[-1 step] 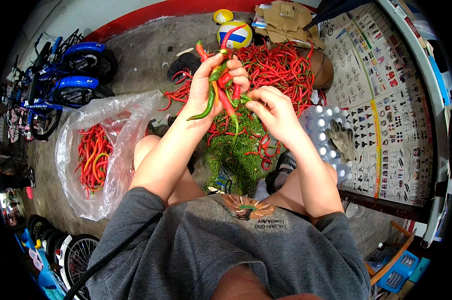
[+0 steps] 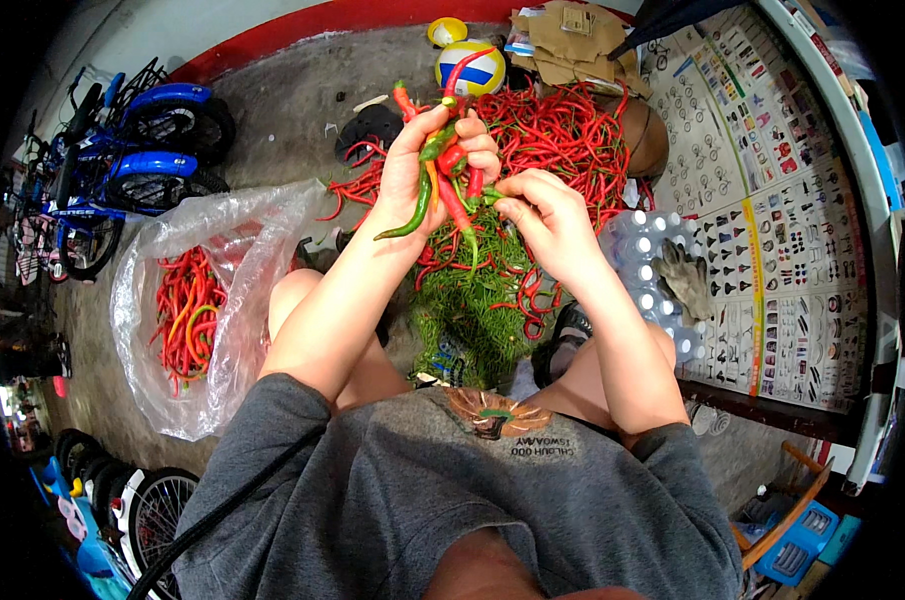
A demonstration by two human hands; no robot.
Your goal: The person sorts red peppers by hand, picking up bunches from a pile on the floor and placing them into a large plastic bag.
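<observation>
A bunch of chili peppers (image 2: 453, 200), mostly red with some green, is gripped in my left hand (image 2: 405, 172), its fingers wrapped round them. One long green chili (image 2: 409, 222) hangs down along the wrist. My right hand (image 2: 553, 222) is closed in a pinch on a green chili stem (image 2: 491, 196) at the bunch's right side. Beyond both hands, a big heap of red chilies (image 2: 563, 135) lies on the floor. Below them is a pile of green stems (image 2: 468, 320) with a few red chilies among it.
At my left a clear plastic bag (image 2: 138, 290) stands open with red chilies (image 2: 188, 315) inside. Bottled water (image 2: 633, 255) with a grey glove (image 2: 683, 280) on top is at my right. A ball (image 2: 483, 62), flattened cardboard (image 2: 573, 45) and blue bikes (image 2: 163, 150) lie farther off.
</observation>
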